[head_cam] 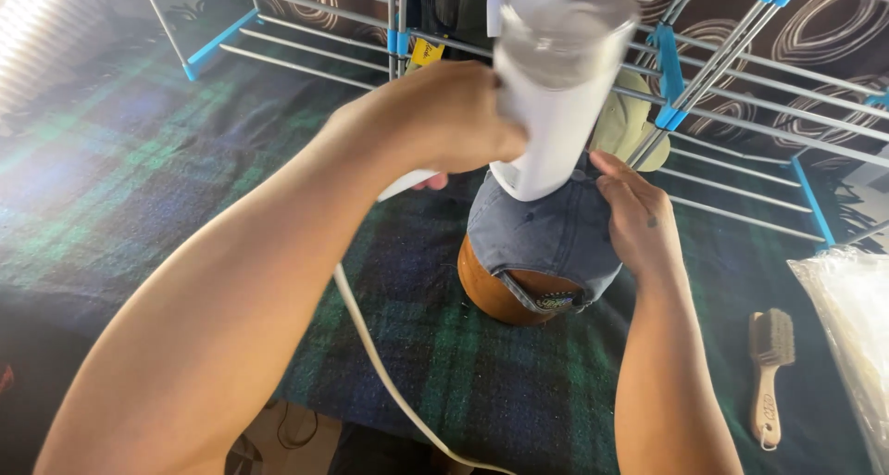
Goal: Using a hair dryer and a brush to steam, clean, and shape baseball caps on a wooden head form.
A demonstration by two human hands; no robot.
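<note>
Currently we note the left hand [444,114] closed around a white handheld steamer [556,86] pressed on a grey cap [546,239], which sits on a wooden block [491,294]; the right hand [634,220] lies open, fingers steadying the cap's side

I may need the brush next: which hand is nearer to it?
Right. The right hand rests on the cap, up and left of the brush; the left hand holds the white steamer farther left.

Bare forearms, no sleeves; small dark mark on right hand [639,220].
</note>
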